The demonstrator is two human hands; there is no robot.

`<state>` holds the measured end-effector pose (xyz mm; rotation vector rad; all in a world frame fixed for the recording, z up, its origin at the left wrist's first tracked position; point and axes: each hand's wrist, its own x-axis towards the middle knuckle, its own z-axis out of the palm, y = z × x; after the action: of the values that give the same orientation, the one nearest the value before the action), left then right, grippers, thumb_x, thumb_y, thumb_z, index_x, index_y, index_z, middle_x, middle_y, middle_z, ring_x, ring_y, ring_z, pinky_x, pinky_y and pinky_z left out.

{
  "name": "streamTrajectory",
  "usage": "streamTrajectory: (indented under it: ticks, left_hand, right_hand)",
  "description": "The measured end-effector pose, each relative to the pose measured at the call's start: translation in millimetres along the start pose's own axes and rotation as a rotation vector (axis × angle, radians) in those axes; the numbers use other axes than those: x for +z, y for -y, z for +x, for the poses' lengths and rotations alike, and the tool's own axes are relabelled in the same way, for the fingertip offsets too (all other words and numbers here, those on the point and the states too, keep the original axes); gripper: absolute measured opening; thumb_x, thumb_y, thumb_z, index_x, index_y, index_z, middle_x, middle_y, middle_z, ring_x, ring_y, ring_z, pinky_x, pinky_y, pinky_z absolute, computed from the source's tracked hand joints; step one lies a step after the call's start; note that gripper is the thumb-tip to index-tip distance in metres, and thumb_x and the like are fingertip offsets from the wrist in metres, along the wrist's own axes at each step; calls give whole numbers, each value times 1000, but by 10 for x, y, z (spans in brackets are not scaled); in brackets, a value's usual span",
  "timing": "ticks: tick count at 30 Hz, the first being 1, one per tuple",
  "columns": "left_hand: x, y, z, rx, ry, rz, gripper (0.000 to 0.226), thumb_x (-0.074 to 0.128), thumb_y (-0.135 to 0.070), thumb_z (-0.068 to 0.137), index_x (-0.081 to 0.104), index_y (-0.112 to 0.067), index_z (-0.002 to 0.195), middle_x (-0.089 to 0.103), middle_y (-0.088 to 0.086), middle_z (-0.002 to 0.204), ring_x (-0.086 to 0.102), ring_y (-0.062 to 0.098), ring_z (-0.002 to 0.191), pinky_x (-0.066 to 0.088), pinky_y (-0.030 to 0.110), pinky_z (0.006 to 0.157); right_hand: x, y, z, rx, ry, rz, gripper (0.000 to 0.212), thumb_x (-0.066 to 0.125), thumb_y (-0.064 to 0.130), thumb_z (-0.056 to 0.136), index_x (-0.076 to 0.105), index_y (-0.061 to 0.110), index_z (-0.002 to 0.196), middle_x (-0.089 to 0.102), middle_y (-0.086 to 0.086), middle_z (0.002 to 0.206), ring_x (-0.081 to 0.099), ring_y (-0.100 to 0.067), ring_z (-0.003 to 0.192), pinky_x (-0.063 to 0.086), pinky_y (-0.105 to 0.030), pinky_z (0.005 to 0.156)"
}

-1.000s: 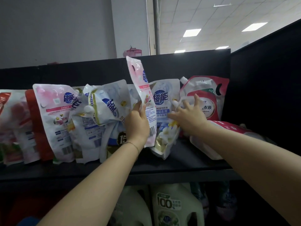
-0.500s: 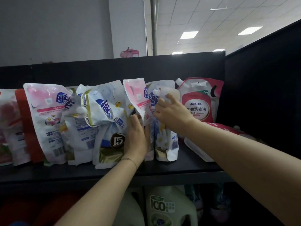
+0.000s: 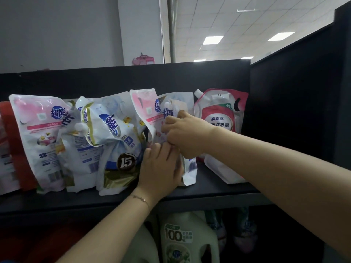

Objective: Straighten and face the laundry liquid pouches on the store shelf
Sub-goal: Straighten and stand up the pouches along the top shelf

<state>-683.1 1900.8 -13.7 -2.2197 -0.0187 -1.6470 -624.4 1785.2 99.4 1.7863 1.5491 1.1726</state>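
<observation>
A row of laundry liquid pouches stands on the black shelf [image 3: 218, 188]. A pink-topped pouch [image 3: 145, 107] stands upright in the middle, in front of a white and blue pouch [image 3: 190, 168]. My left hand [image 3: 160, 168] presses flat against the pink-topped pouch's lower part. My right hand [image 3: 187, 135] pinches its front face at mid height. To the left a crumpled white, blue and gold pouch [image 3: 114, 141] leans over, and another pink pouch [image 3: 40, 137] tilts beside it. A red and white spouted pouch [image 3: 221, 112] stands upright on the right.
A white pouch [image 3: 222, 170] lies flat under my right forearm. A red pack [image 3: 15, 147] stands at the far left. The shelf's black side wall [image 3: 288, 103] closes the right end. Large white jugs [image 3: 187, 240] fill the shelf below.
The pink-topped pouch, held high and tilted a second ago, has come down upright onto the shelf. My right hand moved left from the white and blue pouch onto the pink one's front.
</observation>
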Motion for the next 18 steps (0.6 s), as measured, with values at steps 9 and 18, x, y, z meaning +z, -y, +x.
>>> streamTrajectory:
  ticks: [9, 18]
  left_hand:
    - [9, -354, 255, 124, 48, -215, 11, 56, -14, 81, 61, -5, 86, 57, 13, 85, 55, 31, 77, 47, 42, 61]
    - [231, -973, 549, -213, 474, -448, 28, 49, -34, 92, 51, -15, 112, 49, 4, 109, 54, 24, 97, 45, 35, 70]
  right_hand:
    - [218, -174, -616, 54, -357, 60, 25, 53, 16, 70, 65, 17, 92, 61, -3, 101, 56, -23, 90, 43, -34, 70]
    - [572, -434, -1262, 394, -41, 235, 19, 50, 22, 87, 64, 21, 100, 57, 3, 103, 53, -19, 101, 34, -27, 78]
